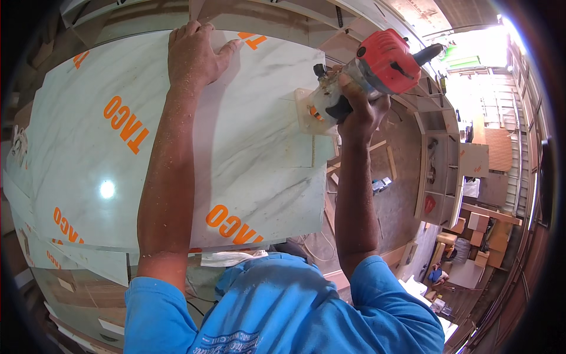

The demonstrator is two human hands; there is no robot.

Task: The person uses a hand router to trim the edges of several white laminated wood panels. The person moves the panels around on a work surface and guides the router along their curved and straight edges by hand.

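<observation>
We rest our left hand [194, 62] on the marbled white panel [259, 141] near its far edge, thumb spread wide from the fingers [178, 36]; our right hand [362, 115] has its fingers wrapped around a red-topped router [386, 62], whose pale base plate [305, 118] sits at the panel's right edge; to our right stands an open cabinet [437, 162].

Bright daylit opening [486, 44], dusty brown-grey floor [398, 138], pale open-fronted cabinet [439, 154], wooden boards [501, 236]
</observation>
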